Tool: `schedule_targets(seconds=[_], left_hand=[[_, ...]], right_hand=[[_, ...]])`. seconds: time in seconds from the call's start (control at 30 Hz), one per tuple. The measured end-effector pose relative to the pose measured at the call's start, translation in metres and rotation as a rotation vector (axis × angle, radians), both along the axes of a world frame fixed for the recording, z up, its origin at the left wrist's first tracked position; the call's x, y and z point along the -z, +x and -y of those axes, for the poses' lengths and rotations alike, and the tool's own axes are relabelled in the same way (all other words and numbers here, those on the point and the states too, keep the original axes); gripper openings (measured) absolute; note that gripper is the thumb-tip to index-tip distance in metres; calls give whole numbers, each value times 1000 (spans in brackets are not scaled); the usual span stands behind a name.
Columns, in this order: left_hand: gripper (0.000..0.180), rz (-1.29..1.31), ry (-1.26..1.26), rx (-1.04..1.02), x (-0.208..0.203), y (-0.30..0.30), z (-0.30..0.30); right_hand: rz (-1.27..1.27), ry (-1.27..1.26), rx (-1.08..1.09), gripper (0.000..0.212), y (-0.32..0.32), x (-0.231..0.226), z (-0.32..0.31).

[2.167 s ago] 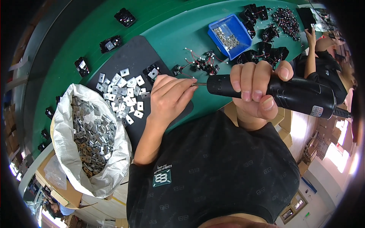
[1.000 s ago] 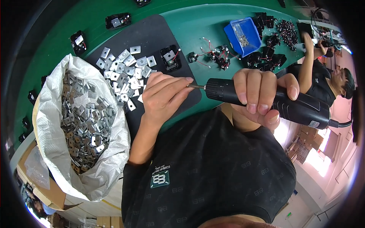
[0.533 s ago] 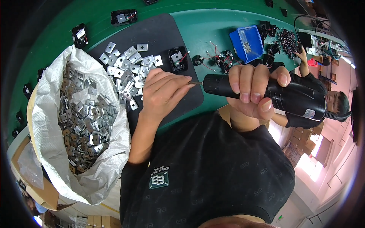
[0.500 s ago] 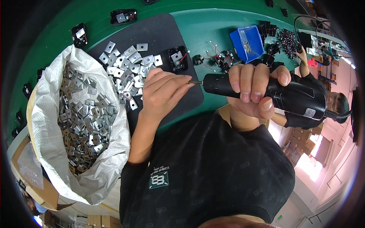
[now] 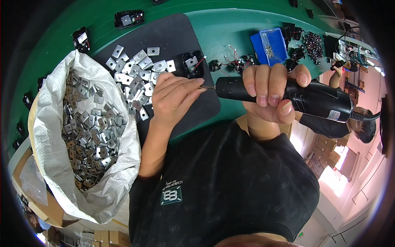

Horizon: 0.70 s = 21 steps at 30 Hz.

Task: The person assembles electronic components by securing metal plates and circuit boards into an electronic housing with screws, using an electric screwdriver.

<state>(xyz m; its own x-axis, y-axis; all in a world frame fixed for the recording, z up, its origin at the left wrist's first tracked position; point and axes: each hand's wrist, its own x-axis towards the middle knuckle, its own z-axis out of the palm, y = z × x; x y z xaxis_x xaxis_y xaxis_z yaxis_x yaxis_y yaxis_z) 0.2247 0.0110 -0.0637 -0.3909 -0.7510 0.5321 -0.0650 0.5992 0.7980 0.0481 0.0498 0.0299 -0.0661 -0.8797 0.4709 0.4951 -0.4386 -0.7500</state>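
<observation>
A black corded electric screwdriver (image 5: 320,99) lies level in my right hand (image 5: 269,91), fingers wrapped round its body. Its thin bit (image 5: 209,87) points left toward my left hand (image 5: 172,98). There the thumb and fingers are pinched together at the bit's tip; anything small between them is hidden. Just beyond this hand, a black plastic housing (image 5: 193,68) with a square metal plate and a red wire rests on the black mat (image 5: 201,109). Loose square metal plates (image 5: 142,74) with holes are heaped on the mat, left of the housing.
At left stands a white woven sack (image 5: 51,136) full of metal plates. A blue bin (image 5: 269,45) of small screws, wired parts (image 5: 242,64) and a pile of small dark parts (image 5: 313,45) lie farther right. Housings (image 5: 128,18) line the green surface beyond. Another person (image 5: 335,119) is at right.
The screwdriver and both hands have shifted slightly left, the bit still at my left fingertips. At right, the other person's head and arm have moved.
</observation>
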Motion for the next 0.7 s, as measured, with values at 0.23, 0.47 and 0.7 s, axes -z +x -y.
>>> schedule_targets(seconds=[0.23, 0.47, 0.7], left_hand=[[22, 12, 24, 9, 1, 2, 0], [82, 464, -46, -179, -4, -5, 3], [83, 570, -14, -205, 4, -9, 2]], right_hand=[[-41, -9, -20, 39, 0, -1, 1], [-104, -14, 171, 46, 2, 22, 12], [-177, -117, 272, 45, 10, 45, 29]])
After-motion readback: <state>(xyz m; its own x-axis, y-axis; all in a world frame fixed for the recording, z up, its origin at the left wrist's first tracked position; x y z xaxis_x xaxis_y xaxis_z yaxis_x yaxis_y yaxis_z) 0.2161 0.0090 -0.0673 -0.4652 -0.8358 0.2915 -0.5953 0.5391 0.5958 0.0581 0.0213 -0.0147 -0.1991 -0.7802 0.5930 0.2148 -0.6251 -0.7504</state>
